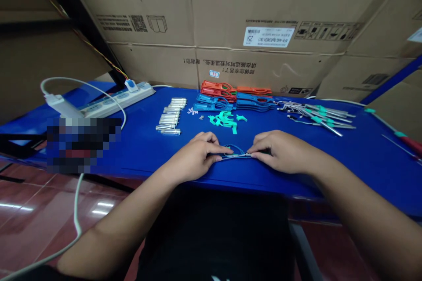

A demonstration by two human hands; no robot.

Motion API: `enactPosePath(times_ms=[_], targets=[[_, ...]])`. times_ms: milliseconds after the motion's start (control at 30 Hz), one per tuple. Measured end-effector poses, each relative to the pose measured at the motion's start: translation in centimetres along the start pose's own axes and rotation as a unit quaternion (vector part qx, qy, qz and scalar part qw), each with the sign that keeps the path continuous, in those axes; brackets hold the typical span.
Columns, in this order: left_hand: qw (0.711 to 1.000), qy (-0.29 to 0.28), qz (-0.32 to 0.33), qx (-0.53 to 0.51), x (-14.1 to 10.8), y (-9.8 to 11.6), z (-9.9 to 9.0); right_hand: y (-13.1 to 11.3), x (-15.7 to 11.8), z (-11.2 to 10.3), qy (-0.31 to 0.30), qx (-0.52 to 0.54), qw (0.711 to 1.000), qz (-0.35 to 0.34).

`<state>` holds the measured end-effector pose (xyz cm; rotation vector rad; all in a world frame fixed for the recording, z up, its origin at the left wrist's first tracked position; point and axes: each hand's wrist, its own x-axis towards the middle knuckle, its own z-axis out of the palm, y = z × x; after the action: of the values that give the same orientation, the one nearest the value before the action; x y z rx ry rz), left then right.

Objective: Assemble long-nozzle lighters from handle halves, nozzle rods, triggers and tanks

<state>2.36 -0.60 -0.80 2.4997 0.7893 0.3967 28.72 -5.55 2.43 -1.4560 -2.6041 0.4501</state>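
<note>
Both hands worked close to the near edge of a blue table (296, 175), with only a narrow strip of smooth, glossy tabletop between them and the drop to the floor. The left hand (193, 156) and the right hand (280, 151) were closed in pinches, facing each other and gripping opposite ends of a thin blue loop (234, 152), which had a small metal piece at its middle and lay low over the table at 12 o'clock from the person's chest. Open blue surface stretched beyond the hands. At 12 o'clock from them lay a loose scatter of mint-green plastic clips (226, 120), backed by flat rows of red-orange plastic handles (219, 90) and blue plastic handles (211, 103). At 10 o'clock stood a tidy stack of clear cylindrical tubes (169, 117), and farther out a white power strip (115, 101) sat near the table's far corner. At 2 o'clock lay a bundle of slim metal rods with green collars (316, 116). At 3 o'clock, near the right edge, lay a red-handled screwdriver (409, 145). Corrugated cardboard cartons (211, 17) walled off the table's far edge, and a pixelated patch (82, 145) hid part of the left side.
</note>
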Motion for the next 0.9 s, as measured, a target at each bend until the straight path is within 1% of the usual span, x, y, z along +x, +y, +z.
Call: enactPosePath(times_ms=[100, 167, 300, 367, 500, 600, 700, 800, 867, 900], targets=[[1.000, 0.002, -0.005, -0.003, 0.1, -0.1, 0.1, -0.2, -0.2, 0.2, -0.007, -0.027, 1.000, 0.003], [1.000, 0.004, 0.000, -0.005, 0.1, -0.2, 0.2, -0.6, -0.3, 0.3, -0.010, -0.065, 0.998, 0.010], [1.000, 0.004, 0.006, -0.005, 0.2, -0.3, 0.1, -1.8, 0.1, 0.1, -0.041, -0.153, 0.987, 0.037], [1.000, 0.003, 0.007, -0.005, 0.2, -0.4, 0.1, -2.4, 0.3, -0.2, -0.052, -0.166, 0.984, 0.047], [1.000, 0.010, 0.022, -0.003, 0.2, -0.4, 0.0, -2.3, 0.8, -0.3, -0.041, -0.136, 0.989, 0.047], [1.000, 0.012, 0.023, 0.006, 0.2, -0.4, 0.2, -1.4, 1.2, -0.3, -0.036, -0.090, 0.994, 0.043], [1.000, 0.013, 0.006, 0.026, 0.2, -0.2, 0.2, -0.2, 1.5, -0.4, -0.040, -0.062, 0.997, 0.024], [0.999, 0.016, -0.001, 0.045, 0.1, 0.5, -0.8, 0.5, 1.6, -0.8, -0.042, -0.057, 0.997, 0.003], [0.998, 0.023, 0.022, 0.052, 0.1, 1.2, -2.5, 0.6, 1.6, -0.9, -0.037, -0.048, 0.998, -0.006], [0.997, 0.039, 0.039, 0.055, 0.2, 1.6, -3.6, 0.7, 1.6, -0.9, -0.034, -0.040, 0.999, -0.007]])
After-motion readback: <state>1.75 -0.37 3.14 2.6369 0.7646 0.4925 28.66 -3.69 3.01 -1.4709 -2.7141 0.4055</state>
